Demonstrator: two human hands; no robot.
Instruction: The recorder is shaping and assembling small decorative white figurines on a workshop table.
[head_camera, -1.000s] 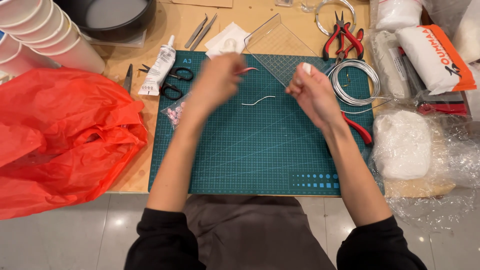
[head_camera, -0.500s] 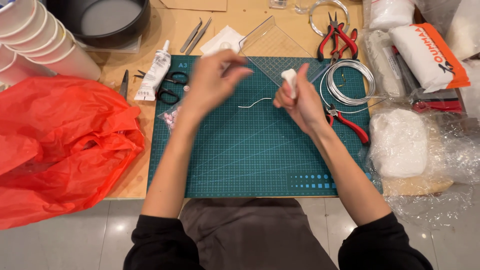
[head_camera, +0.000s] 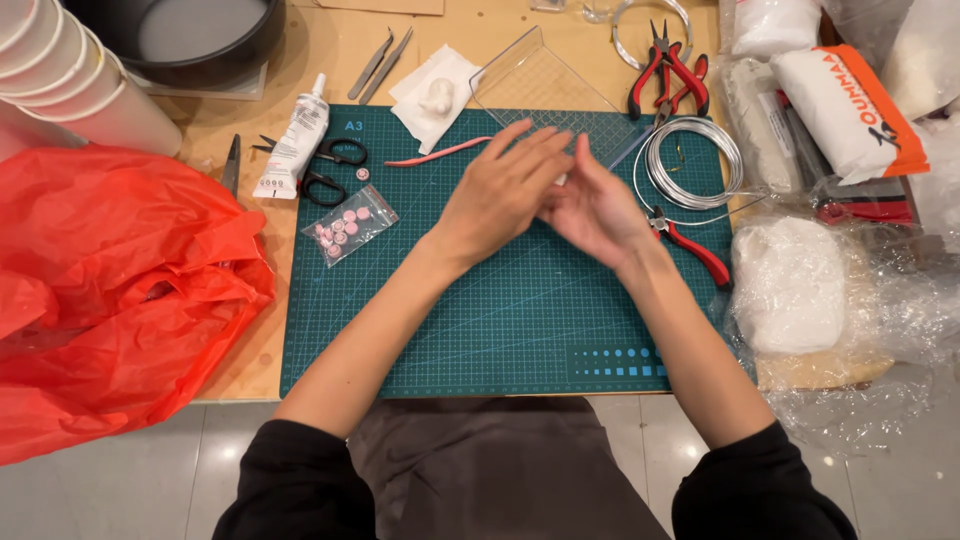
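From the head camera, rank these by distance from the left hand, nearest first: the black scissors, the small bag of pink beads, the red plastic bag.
Measured from the left hand:
1. Small bag of pink beads, on the green mat just left of the hand.
2. Black scissors, at the mat's upper left edge, slightly farther.
3. Red plastic bag, far left, off the mat.

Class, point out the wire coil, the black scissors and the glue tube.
wire coil (head_camera: 693, 163), head view, on its silver loops.
black scissors (head_camera: 330, 170), head view, on the handle rings.
glue tube (head_camera: 295, 140), head view, on the white body.
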